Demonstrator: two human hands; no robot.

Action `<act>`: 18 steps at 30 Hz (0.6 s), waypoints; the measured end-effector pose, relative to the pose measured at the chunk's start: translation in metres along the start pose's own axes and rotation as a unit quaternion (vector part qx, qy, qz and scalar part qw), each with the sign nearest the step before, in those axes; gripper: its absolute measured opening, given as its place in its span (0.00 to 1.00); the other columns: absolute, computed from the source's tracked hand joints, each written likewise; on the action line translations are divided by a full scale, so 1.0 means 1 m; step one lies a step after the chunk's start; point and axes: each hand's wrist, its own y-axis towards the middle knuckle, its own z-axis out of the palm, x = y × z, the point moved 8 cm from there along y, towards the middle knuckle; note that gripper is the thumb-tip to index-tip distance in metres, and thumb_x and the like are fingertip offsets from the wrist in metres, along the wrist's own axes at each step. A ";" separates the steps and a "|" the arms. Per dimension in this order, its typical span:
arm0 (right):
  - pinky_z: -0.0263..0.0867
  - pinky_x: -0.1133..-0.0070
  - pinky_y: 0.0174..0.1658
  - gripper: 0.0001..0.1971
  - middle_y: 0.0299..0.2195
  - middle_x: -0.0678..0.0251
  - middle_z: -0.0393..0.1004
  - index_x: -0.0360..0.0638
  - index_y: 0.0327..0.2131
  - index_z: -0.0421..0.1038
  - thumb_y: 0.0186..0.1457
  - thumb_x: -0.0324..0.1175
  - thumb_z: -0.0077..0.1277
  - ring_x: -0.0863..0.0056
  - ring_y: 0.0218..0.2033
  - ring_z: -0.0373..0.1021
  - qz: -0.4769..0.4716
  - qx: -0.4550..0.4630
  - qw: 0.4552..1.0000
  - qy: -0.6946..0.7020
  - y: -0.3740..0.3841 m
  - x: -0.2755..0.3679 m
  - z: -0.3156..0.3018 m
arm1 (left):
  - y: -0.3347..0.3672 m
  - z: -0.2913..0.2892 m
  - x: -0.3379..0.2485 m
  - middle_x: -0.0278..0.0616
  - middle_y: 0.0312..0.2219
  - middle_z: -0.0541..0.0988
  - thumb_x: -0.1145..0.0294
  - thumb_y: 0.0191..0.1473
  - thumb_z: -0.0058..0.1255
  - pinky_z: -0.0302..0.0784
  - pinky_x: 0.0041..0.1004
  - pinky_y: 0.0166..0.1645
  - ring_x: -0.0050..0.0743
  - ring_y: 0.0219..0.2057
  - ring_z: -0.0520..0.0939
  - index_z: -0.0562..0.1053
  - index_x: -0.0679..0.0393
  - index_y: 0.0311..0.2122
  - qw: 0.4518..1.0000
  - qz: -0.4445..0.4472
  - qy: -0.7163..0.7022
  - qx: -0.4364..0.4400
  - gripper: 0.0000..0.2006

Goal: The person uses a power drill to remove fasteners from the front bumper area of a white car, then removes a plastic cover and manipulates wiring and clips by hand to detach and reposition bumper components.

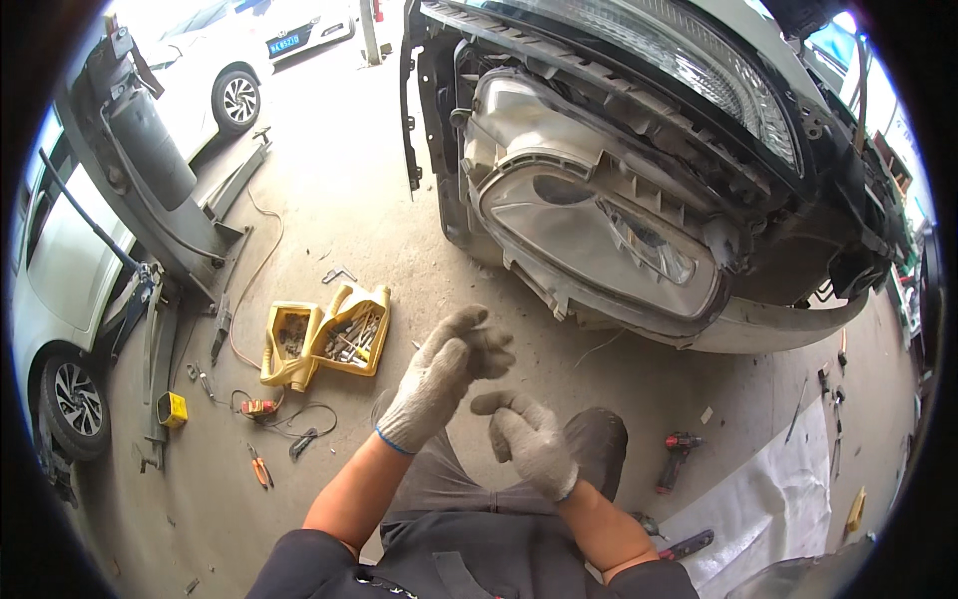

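My left hand [440, 373], in a pale knitted work glove with a blue cuff, is raised over my lap with its fingers loosely bent and apart. My right hand [533, 444], gloved the same way, faces it from the right with fingers stretched toward it. A short gap separates the two, and I see nothing in either. Just ahead of them is a dusty car headlight [559, 222] with a cloudy lens, at the front end of a car whose bumper is off. Both hands are apart from it.
Cut-open yellow jugs [382, 349] holding small hardware stand on the floor at left. Orange-handled pliers [260, 467] lie nearer. To the right are a red-and-black power drill [678, 461] and a white sheet [763, 489]. A lift post [150, 190] rises at far left.
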 end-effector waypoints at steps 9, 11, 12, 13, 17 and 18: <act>0.60 0.86 0.29 0.25 0.31 0.67 0.77 0.37 0.45 0.73 0.70 0.47 0.29 0.83 0.26 0.72 -0.014 -0.009 1.000 -0.025 -0.014 -0.015 -0.011 | 0.006 -0.025 -0.022 0.22 0.17 0.61 0.54 0.66 0.45 0.61 0.23 0.23 0.14 0.15 0.60 0.71 0.52 0.39 0.986 0.029 -0.108 -0.123 0.13; 0.60 0.86 0.30 0.25 0.32 0.67 0.78 0.37 0.46 0.73 0.70 0.47 0.30 0.84 0.27 0.72 -0.013 -0.017 1.000 0.013 -0.014 -0.022 -0.015 | 0.004 -0.025 -0.022 0.22 0.17 0.61 0.55 0.66 0.44 0.57 0.20 0.22 0.11 0.15 0.58 0.72 0.50 0.39 0.980 0.015 -0.151 -0.127 0.11; 0.61 0.86 0.32 0.26 0.34 0.66 0.78 0.37 0.49 0.71 0.70 0.49 0.32 0.83 0.28 0.72 -0.027 -0.008 1.000 -0.002 -0.014 -0.019 -0.014 | 0.002 -0.023 -0.020 0.22 0.17 0.61 0.56 0.66 0.44 0.57 0.19 0.22 0.11 0.15 0.58 0.71 0.50 0.39 0.976 0.007 -0.177 -0.126 0.11; 0.62 0.85 0.33 0.26 0.35 0.66 0.78 0.36 0.50 0.70 0.70 0.49 0.33 0.82 0.29 0.72 -0.018 -0.008 1.000 0.007 -0.014 -0.017 -0.010 | 0.002 -0.020 -0.017 0.22 0.17 0.62 0.56 0.67 0.43 0.56 0.19 0.22 0.10 0.15 0.58 0.71 0.50 0.39 0.971 -0.001 -0.203 -0.123 0.11; 0.68 0.81 0.40 0.21 0.38 0.62 0.77 0.32 0.54 0.67 0.67 0.39 0.39 0.79 0.34 0.71 -0.010 0.009 1.000 0.000 -0.010 -0.014 0.007 | 0.001 -0.007 -0.011 0.23 0.18 0.63 0.60 0.68 0.40 0.54 0.16 0.17 0.10 0.13 0.57 0.72 0.54 0.43 0.956 -0.016 -0.286 -0.065 0.12; 0.68 0.81 0.40 0.20 0.38 0.62 0.76 0.31 0.54 0.66 0.65 0.35 0.40 0.79 0.34 0.71 -0.010 0.028 1.000 -0.007 -0.011 -0.013 0.008 | 0.002 -0.007 -0.010 0.25 0.17 0.63 0.62 0.68 0.39 0.53 0.16 0.15 0.11 0.13 0.57 0.72 0.56 0.44 0.949 -0.017 -0.309 -0.056 0.12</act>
